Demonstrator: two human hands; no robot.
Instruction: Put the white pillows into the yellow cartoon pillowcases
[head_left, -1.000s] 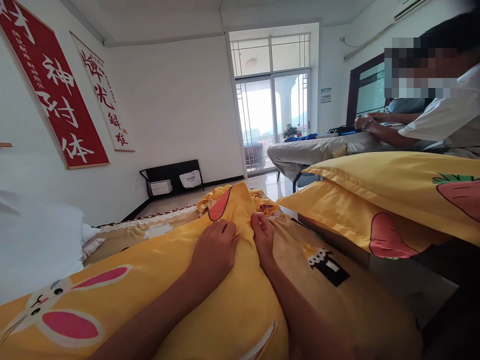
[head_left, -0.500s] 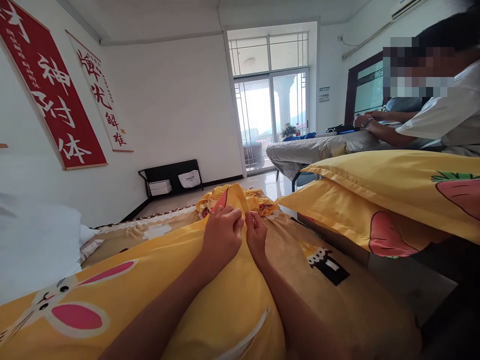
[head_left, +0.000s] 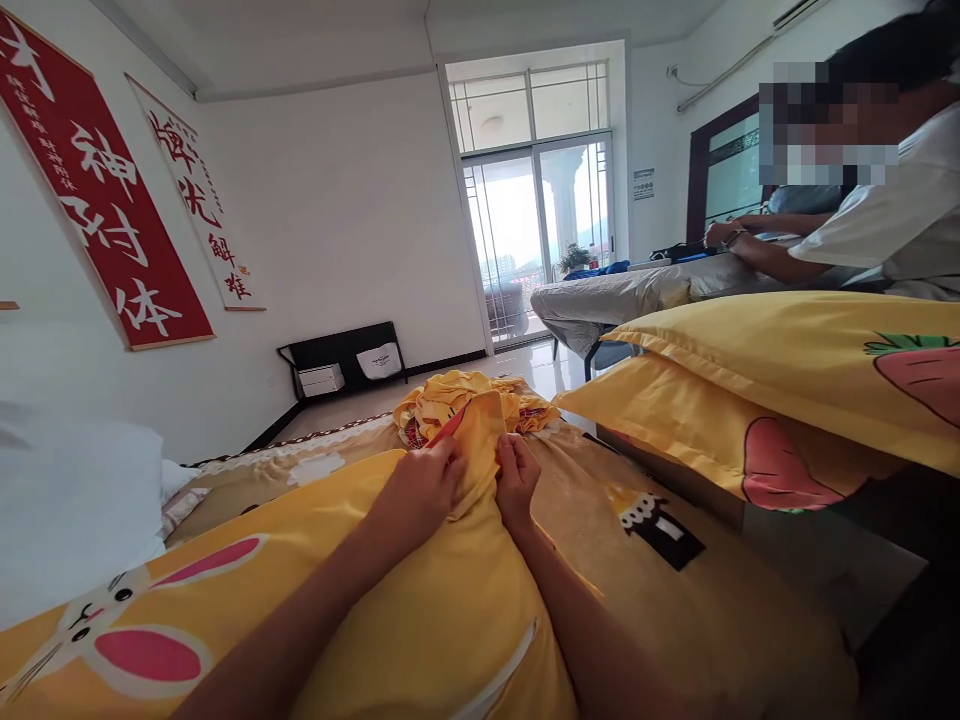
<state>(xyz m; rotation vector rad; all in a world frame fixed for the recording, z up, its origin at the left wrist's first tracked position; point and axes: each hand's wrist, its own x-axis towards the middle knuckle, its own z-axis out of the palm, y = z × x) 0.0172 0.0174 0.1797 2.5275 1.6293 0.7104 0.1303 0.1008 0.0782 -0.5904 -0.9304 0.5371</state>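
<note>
A yellow pillowcase [head_left: 300, 570] with a printed rabbit lies before me, plump as if filled. A thin white strip shows along a slit near its bottom edge. My left hand [head_left: 429, 487] is closed on the cloth near the far corner, its fingertips largely hidden by the hand. Just right of it, my right hand [head_left: 517, 474] pinches the edge of the same corner, which stands up between and above both hands. Behind that corner sits a crumpled heap of yellow cloth [head_left: 431, 398].
A tan patterned bed cover [head_left: 592, 540] spreads underneath. Two stacked yellow pillows [head_left: 697, 420] with carrot prints are at the right. White bedding [head_left: 82, 490] is at the left. A person [head_left: 885, 210] works at a covered table [head_left: 585, 305] at the back right.
My left hand has slid left and slightly down along the cloth, away from my right hand. The right hand has dropped slightly. The corner between them looks more spread.
</note>
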